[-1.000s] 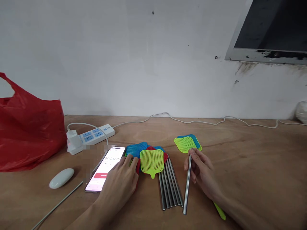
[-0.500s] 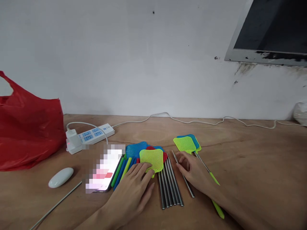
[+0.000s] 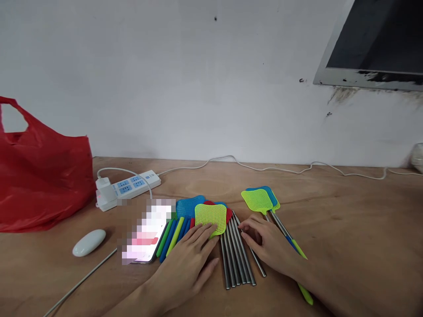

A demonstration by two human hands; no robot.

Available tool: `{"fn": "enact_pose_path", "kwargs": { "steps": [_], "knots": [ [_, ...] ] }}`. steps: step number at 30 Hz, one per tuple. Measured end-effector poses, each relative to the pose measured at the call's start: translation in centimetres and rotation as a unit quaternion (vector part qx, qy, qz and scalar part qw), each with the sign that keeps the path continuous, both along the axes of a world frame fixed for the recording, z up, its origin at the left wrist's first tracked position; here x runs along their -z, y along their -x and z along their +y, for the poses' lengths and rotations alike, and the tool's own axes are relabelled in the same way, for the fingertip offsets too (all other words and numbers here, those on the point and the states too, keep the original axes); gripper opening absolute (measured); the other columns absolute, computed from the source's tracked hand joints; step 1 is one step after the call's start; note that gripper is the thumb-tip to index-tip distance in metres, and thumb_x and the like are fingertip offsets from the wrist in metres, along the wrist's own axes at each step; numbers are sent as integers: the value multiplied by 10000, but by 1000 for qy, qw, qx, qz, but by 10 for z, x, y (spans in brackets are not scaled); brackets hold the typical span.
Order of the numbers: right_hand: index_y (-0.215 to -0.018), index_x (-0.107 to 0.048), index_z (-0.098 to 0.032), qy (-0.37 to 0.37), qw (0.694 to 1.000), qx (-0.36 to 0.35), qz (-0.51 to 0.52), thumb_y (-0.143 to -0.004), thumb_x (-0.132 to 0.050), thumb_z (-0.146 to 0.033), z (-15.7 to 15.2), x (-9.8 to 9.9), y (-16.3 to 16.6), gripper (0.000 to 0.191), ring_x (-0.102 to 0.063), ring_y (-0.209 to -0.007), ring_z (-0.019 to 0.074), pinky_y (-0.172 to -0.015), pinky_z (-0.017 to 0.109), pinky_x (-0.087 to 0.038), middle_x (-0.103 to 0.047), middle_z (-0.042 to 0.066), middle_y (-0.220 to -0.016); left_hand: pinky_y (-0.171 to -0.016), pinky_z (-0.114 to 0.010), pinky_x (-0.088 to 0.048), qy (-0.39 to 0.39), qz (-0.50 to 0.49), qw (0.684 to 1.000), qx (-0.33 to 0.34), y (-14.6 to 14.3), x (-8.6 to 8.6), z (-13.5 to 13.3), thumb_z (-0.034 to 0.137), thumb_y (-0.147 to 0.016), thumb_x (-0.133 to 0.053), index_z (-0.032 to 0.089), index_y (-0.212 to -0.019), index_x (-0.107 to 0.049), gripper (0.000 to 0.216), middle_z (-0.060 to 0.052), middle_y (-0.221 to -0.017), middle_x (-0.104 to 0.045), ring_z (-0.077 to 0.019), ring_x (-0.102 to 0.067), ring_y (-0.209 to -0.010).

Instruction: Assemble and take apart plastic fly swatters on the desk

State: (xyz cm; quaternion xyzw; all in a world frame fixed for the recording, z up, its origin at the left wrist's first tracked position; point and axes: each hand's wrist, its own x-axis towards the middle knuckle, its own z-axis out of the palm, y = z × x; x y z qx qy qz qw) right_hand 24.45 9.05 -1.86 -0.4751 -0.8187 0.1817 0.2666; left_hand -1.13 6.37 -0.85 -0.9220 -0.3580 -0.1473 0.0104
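Note:
My left hand (image 3: 190, 259) lies flat on the wooden table (image 3: 346, 220), fingers stretched out onto the yellow-green swatter head (image 3: 210, 216) that tops a pile of blue and red heads (image 3: 187, 206). Green and blue handles (image 3: 172, 237) lie just left of that hand. My right hand (image 3: 269, 248) rests fingers-down on one metal rod (image 3: 255, 259), beside a row of several metal rods (image 3: 235, 259). Behind it lie assembled fly swatters (image 3: 261, 199) with yellow-green and blue heads; their shafts run under my right wrist.
A phone (image 3: 145, 233) with a lit screen lies left of the handles. Farther left are a white oval object (image 3: 89, 242), a thin metal rod (image 3: 79, 281), a power strip (image 3: 127, 187) with a white cable, and a red plastic bag (image 3: 39, 180). A dark window frame (image 3: 373, 44) hangs upper right.
My right hand laid the rod it was holding up down on the table next to the row. My left hand moved right from the phone's edge onto the yellow-green head, uncovering the handles.

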Motion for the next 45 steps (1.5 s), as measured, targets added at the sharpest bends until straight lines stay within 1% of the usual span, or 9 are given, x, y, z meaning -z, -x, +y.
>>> {"fn": "enact_pose_path", "kwargs": {
  "steps": [9, 14, 18, 23, 29, 35, 38, 41, 45],
  "knots": [
    [-997, -639, -224, -7, 1000, -5, -3, -928, -487, -141, 1, 1, 0, 186, -617, -786, 190, -693, 311, -428, -641, 24, -895, -1113, -519, -418, -20, 23, 999, -26, 0, 9, 1, 353, -1013, -470, 144, -1460, -426, 495, -146, -1544, -415, -322, -418, -1397],
    [-930, -640, -223, -23, 999, 45, 10, -929, -475, -180, 2, 5, -1, 170, -598, -716, 186, -644, 309, -404, -672, 21, -857, -1127, -511, -406, -10, -2, 1000, -11, -2, 1, -1, 315, -1003, -489, 168, -1358, -512, 384, -122, -1516, -457, -301, -425, -1390],
    [-879, -618, -221, -26, 996, 78, 30, -822, -499, -114, 4, 8, -1, 170, -564, -622, 167, -598, 295, -381, -664, -2, -778, -1109, -481, -430, 13, -32, 999, -2, -3, -6, -4, 263, -973, -526, 192, -1250, -564, 289, -110, -1409, -550, -285, -489, -1325],
    [-694, -489, -228, -34, 993, 82, 75, -659, -466, -41, 2, 5, -1, 191, -492, -561, 149, -528, 265, -327, -519, -34, -628, -1068, -482, -457, 41, -47, 998, 6, -3, -10, -8, 211, -958, -519, 207, -1175, -579, 225, -99, -1309, -590, -285, -542, -1236],
    [-611, -427, -235, -74, 988, 40, 133, -598, -427, -41, -2, 2, -1, 194, -438, -547, 151, -513, 265, -285, -478, -26, -583, -1041, -456, -470, 61, -65, 996, 12, -4, -13, -8, 183, -936, -530, 215, -1132, -582, 205, -84, -1246, -603, -272, -565, -1179],
    [-566, -359, -246, -35, 978, 47, 202, -592, -418, -75, -3, 6, -3, 183, -417, -513, 153, -507, 267, -284, -426, -37, -518, -1034, -446, -463, 79, -68, 994, 18, -4, -17, -9, 171, -947, -509, 218, -1106, -576, 179, -72, -1225, -593, -261, -560, -1163],
    [-614, -418, -244, -66, 981, 96, 152, -645, -434, -76, 1, 6, -7, 171, -461, -557, 166, -539, 271, -328, -475, -25, -573, -1039, -461, -452, 89, -61, 994, 16, -4, -17, -9, 169, -957, -496, 212, -1104, -568, 168, -79, -1223, -585, -264, -550, -1164],
    [-784, -531, -226, -146, 976, 160, -3, -706, -490, -106, 7, 4, -12, 149, -572, -772, 232, -696, 330, -398, -619, 34, -784, -1039, -465, -445, 96, -61, 993, 15, -4, -18, -9, 162, -966, -482, 211, -1099, -565, 165, -84, -1220, -579, -261, -547, -1159],
    [-980, -572, -197, -184, 916, 257, -246, -784, -540, -172, 14, -2, -23, 200, -593, -911, 314, -761, 394, -378, -656, 125, -989, -1026, -477, -446, 100, -64, 993, 4, -3, -18, -8, 178, -972, -475, 215, -1076, -570, 146, -86, -1197, -582, -268, -551, -1142]
  ]
}}
